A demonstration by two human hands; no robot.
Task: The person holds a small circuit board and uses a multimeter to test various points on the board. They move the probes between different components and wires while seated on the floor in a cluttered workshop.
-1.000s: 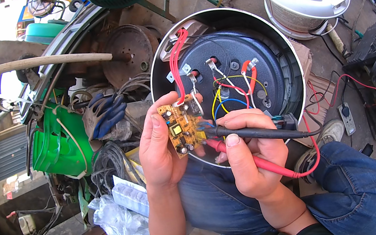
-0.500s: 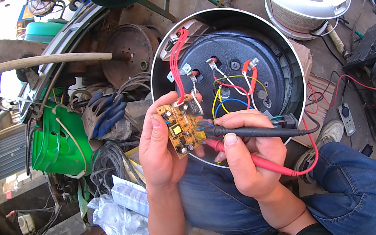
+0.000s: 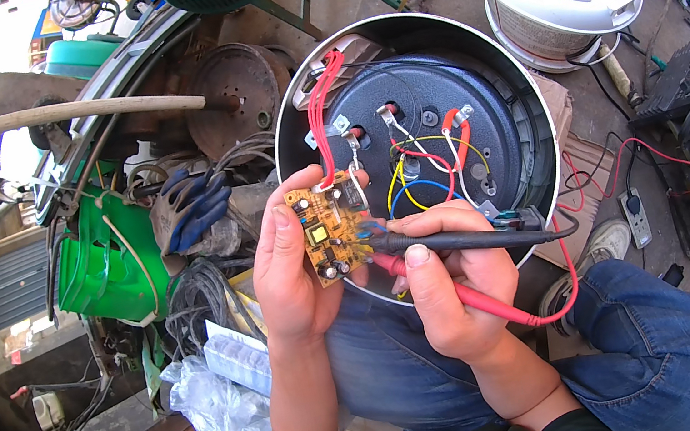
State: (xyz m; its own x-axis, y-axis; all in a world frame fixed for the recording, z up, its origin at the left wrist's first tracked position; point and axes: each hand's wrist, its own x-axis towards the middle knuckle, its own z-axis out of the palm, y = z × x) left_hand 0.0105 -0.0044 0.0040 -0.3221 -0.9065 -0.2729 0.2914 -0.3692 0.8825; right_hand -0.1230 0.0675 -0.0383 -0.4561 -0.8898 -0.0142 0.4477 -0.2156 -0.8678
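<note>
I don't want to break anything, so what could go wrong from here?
The red probe and black probe sit close together in the right hand; a slip might short something on the circuit board. Red wires link the board in the left hand to the round housing; a tug could strain them.

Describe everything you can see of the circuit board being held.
The circuit board is a small yellowish-brown plate, apparently rigid, its component side facing the camera. It carries a yellow-topped block and, lower down, dark cylinders with silvery tops. Red wires run from its upper edge toward the open round housing. The left hand holds it, thumb along its left edge. The red probe and black probe, in the right hand, reach its lower right; blur hides whether their tips touch it.
</note>
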